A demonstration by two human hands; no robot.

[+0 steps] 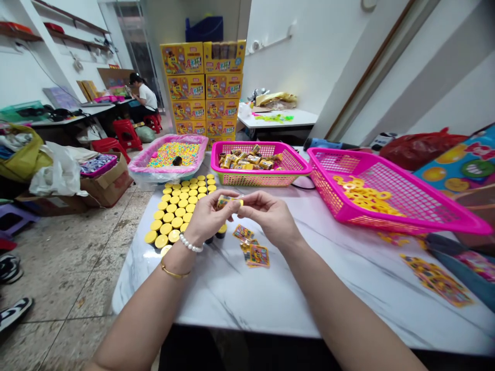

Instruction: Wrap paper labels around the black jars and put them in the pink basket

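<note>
Over the middle of the table, my left hand (pixel 207 217) is closed around a small cylindrical jar (pixel 229 200) with a colourful printed wrapper, tilted on its side. At the jar's right end, the closed fingertips of my right hand (pixel 270 215) pinch it, partly hiding that end. Below my hands lie several printed orange cards or labels (pixel 258 255) in a loose pile. To the left of my left hand stand close rows of dark jars with yellow lids (pixel 177 222), some of them hidden behind my hand and wrist.
Behind stand a pink tub of coloured beads (pixel 174 154), a pink basket (pixel 251 178) of wrapped jars and a larger pink basket (pixel 328 203) with yellow rings. More printed cards (pixel 436 278) lie right on the marble-patterned table (pixel 270 309). Beyond, yellow cartons (pixel 185 87) are stacked; a person (pixel 146 97) sits back left.
</note>
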